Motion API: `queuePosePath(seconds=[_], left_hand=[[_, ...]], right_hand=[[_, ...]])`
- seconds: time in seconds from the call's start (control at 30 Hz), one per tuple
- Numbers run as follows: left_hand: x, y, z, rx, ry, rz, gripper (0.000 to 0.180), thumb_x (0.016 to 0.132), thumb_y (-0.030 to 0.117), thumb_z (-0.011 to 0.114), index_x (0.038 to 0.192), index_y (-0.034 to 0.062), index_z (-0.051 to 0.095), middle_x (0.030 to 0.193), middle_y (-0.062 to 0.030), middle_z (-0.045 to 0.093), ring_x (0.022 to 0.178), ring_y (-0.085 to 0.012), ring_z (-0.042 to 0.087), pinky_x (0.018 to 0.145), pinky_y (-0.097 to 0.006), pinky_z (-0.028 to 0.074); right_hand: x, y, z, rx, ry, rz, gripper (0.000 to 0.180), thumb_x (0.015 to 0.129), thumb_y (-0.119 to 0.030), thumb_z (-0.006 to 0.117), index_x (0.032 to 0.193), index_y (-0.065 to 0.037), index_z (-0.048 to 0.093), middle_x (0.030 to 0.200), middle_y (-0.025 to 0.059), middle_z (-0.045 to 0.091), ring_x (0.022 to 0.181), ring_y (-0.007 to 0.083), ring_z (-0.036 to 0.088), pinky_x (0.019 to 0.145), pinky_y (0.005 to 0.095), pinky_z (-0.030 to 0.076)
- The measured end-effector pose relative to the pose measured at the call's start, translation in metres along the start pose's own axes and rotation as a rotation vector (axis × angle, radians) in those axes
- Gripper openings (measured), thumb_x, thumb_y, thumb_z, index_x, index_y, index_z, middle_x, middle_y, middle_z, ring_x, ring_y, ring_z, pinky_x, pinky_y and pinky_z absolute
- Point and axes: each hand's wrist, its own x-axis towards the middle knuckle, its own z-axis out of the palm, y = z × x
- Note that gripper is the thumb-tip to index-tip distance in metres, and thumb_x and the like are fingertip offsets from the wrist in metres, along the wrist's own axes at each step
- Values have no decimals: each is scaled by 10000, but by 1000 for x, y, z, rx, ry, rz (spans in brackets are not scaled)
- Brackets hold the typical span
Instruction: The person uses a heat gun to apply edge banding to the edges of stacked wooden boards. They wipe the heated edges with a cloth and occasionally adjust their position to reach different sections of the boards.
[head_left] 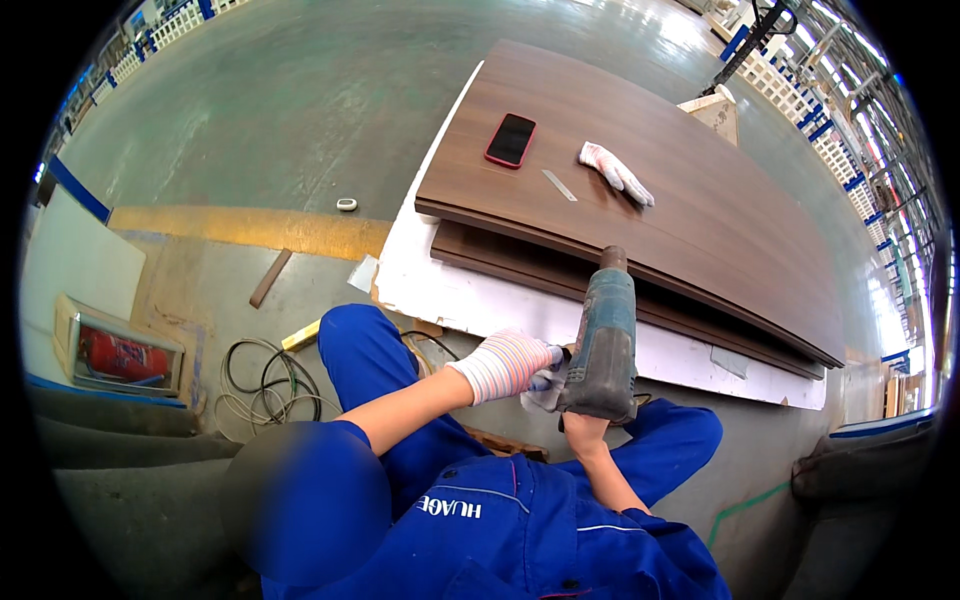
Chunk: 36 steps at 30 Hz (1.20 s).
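Observation:
My right hand (pixel 585 432), bare at the wrist, is closed round the grip of a teal and black heat gun (pixel 606 325). The gun's metal nozzle points away from me, over the front edge of the top brown panel (pixel 700 215). Close beside the gun's left side, my left hand (pixel 505 365) wears a glove with a striped cuff. Its fingers are closed, but what they hold is partly hidden; a crumpled whitish piece (pixel 545 392) shows just below them. On the panel lie a loose white glove (pixel 615 173), a thin metal strip (pixel 559 185) and a phone in a red case (pixel 511 140).
The stacked panels rest on a white board (pixel 450 290) in front of my knees. Coiled cables (pixel 265 390) lie on the floor at left, near a brown strip (pixel 270 278) and a boxed red fire extinguisher (pixel 125 355). A small white object (pixel 346 204) sits farther off.

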Motion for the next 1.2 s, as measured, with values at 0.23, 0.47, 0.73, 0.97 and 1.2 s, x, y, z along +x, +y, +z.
queuePosePath(seconds=[0.23,0.47,0.73,0.97,1.2], left_hand=[[-10,0,6,-123,950,176,226,670,145,726,877,135,636,756,-60,583,821,-304,620,857,-462,483],[-8,6,-12,-149,982,280,288,609,136,780,852,132,628,840,-73,621,823,-285,616,855,-467,481],[22,55,60,-1259,1056,58,266,815,77,665,1011,55,487,994,-59,604,868,-139,581,767,-264,473],[11,11,58,-1168,1073,-324,156,935,186,509,977,36,523,899,-57,583,815,-147,579,724,-294,488],[-24,-228,-39,-1650,1550,-209,229,958,229,500,924,18,581,806,-55,620,677,-182,567,615,-311,481]], right_hand=[[8,-26,3,-134,-2,-64,573,742,-113,688,1258,43,494,1178,189,566,1094,352,540,969,438,404],[4,-7,17,171,203,34,280,839,51,567,1108,11,500,935,94,552,784,134,555,706,270,483],[-7,-19,39,-107,390,-155,348,825,13,631,1157,59,535,1125,167,584,1001,301,578,889,394,443],[3,-12,45,444,231,143,184,851,69,573,1029,23,559,927,83,602,790,171,617,727,299,508],[28,-46,-19,742,-292,405,269,813,-21,599,1071,-2,528,906,49,564,782,110,531,708,261,442]])
